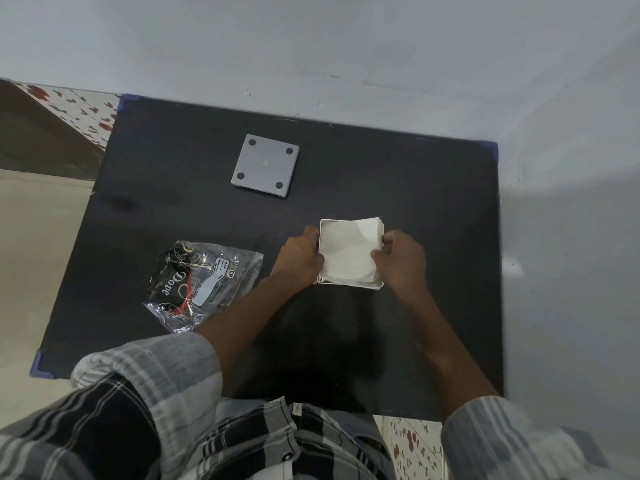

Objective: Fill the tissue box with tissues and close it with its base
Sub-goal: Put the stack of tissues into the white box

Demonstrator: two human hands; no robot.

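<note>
A white square tissue box (346, 285) stands open side up on the black table (398, 181), right of centre. A stack of white tissues (349, 249) sits in it, its far right corner sticking out over the rim. My left hand (299, 259) grips the box's left wall. My right hand (401, 259) pinches the right edge of the tissue stack. The grey square base (265, 166), with a dark round foot at each corner, lies flat at the far middle of the table, apart from the box.
An empty clear plastic wrapper (201, 282) with black and red print lies to the left of my left hand. A pale wall runs behind and to the right of the table. Floor shows on the left.
</note>
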